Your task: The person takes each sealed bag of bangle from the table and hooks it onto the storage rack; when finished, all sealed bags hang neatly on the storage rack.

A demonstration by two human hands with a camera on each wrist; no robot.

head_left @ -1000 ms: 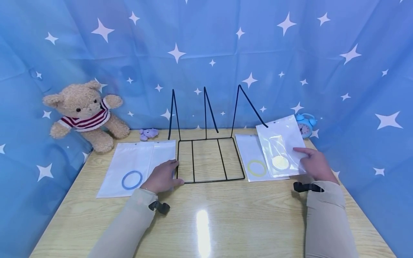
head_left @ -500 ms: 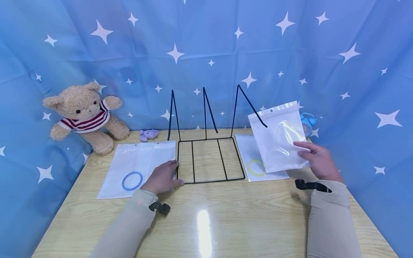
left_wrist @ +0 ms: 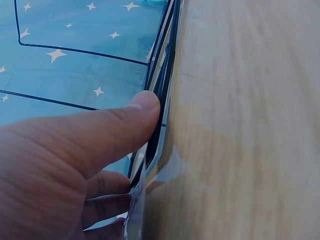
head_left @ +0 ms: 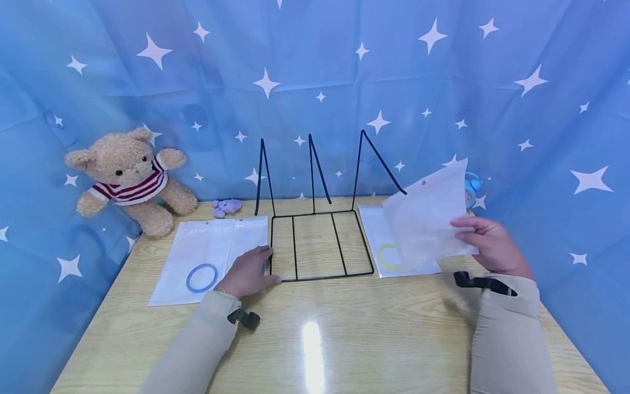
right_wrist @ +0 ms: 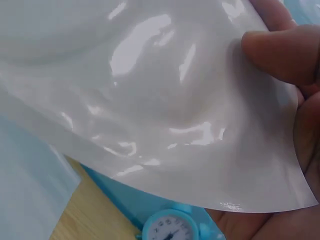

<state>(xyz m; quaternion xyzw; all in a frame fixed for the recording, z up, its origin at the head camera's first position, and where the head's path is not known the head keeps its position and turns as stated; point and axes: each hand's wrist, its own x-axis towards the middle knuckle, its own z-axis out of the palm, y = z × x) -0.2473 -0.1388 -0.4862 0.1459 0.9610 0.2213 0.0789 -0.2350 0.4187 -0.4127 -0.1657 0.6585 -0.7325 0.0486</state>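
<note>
My left hand (head_left: pixel 248 271) holds the front left corner of a black wire rack (head_left: pixel 322 277), which stands on the table. In the left wrist view its thumb (left_wrist: pixel 145 102) lies on the dark wire, with the other fingers lower along the frame. My right hand (head_left: pixel 497 246) pinches a white zip bag (head_left: pixel 433 213) by its right edge, thumb on one face. The bag is tilted up off the table, behind the rack's right prong. Below it, a flat bag (head_left: pixel 371 230) shows part of a yellow ring (head_left: pixel 380 257); the rest is hidden.
Two overlapping white bags (head_left: pixel 197 246) lie left of the rack, with a blue ring (head_left: pixel 202 291) on or in one. A teddy bear (head_left: pixel 125 158), a small purple toy (head_left: pixel 226 207) and a blue alarm clock (head_left: pixel 471 191) stand along the starry curtain (head_left: pixel 315 65).
My right hand has taken hold of the upper right bag and raised it, turning its face away. The ring seen in it earlier is hidden. My left hand stays on the rack.
</note>
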